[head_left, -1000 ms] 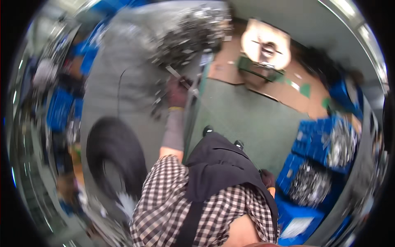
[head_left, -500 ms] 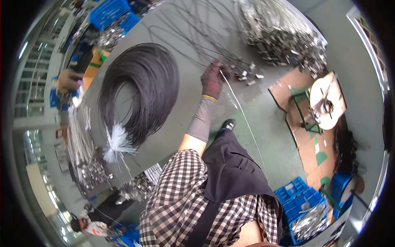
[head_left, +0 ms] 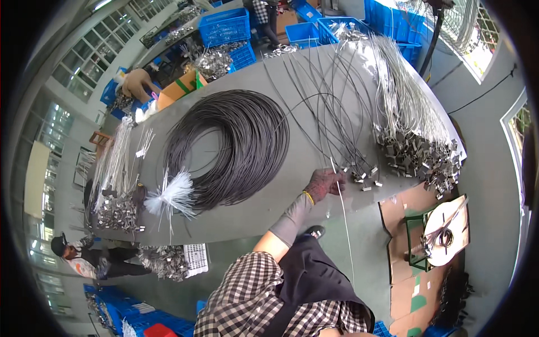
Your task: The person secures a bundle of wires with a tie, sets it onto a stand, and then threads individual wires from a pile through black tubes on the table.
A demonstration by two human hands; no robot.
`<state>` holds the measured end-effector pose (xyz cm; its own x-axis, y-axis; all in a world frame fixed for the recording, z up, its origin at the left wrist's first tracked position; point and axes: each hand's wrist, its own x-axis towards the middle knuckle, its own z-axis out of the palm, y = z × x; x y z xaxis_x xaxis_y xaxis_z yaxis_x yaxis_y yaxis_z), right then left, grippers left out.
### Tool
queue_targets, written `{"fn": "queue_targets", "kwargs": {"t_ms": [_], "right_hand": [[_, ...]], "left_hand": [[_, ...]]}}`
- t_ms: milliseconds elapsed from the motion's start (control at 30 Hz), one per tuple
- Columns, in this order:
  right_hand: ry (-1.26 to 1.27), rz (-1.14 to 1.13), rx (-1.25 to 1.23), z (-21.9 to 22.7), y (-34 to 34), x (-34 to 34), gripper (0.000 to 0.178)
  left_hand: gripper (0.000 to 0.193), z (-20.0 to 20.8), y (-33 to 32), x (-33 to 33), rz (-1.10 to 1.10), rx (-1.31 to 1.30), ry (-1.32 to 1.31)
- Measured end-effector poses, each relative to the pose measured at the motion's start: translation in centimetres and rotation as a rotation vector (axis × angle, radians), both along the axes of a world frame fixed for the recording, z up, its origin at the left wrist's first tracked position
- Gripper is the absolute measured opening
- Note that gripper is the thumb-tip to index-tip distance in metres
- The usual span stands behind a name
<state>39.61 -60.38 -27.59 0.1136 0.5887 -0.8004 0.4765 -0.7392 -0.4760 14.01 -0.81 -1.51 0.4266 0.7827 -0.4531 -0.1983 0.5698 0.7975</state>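
My left hand (head_left: 325, 185), in a dark red work glove with a grey sleeve, is over the table's near edge. Its fingers are closed on a thin white wire (head_left: 346, 230), which sticks up a little past the fingers and hangs down toward the floor. Right beside the hand lie several black wires (head_left: 337, 121) with small silver metal pieces (head_left: 365, 178) at their near ends. To the hand's left rests a big coil of black wire (head_left: 258, 146). My right hand is out of sight; only a bit of that arm shows at the lower edge.
A bundle of silver wires with metal tags (head_left: 415, 112) lies on the table's right. White ties (head_left: 171, 195) stand at the coil's near left. A cable reel (head_left: 446, 230) on a green frame sits at lower right. Blue crates (head_left: 224, 27) and other people are farther off.
The view has tilted up, so more of the table's far side and the crates show. My left hand still grips the white wire beside the metal-ended black wires.
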Motion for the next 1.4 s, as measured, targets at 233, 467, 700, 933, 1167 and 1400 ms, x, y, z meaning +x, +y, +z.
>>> {"fn": "queue_targets", "kwargs": {"t_ms": [233, 467, 700, 933, 1167, 1400], "right_hand": [[-0.017, -0.204, 0.286, 2.6, 16.9, 0.6, 0.03], [0.063, -0.419, 0.155, 9.1, 3.6, -5.0, 0.028], [0.061, -0.676, 0.11, 13.9, -1.3, -8.9, 0.026], [-0.031, -0.759, 0.07, 13.9, -4.8, -10.1, 0.023], [0.066, -0.959, -0.091, 15.0, -8.1, -12.6, 0.038], [0.113, -1.012, 0.063, 12.8, -8.7, -15.0, 0.035]], "left_hand": [[0.019, 0.5, 1.2, 1.6, 0.11, -0.013, -0.298], [0.021, -1.3, 0.5, 0.7, 0.198, -0.063, -0.455], [0.021, -1.5, 0.0, 0.8, 0.047, -0.025, -0.333], [0.017, -2.2, -1.4, 0.8, 0.003, -0.085, -0.194], [0.016, -2.9, -0.2, 1.5, 0.078, -0.066, -0.401], [0.018, -4.9, -0.7, 3.5, 0.118, -0.126, -0.627]]}}
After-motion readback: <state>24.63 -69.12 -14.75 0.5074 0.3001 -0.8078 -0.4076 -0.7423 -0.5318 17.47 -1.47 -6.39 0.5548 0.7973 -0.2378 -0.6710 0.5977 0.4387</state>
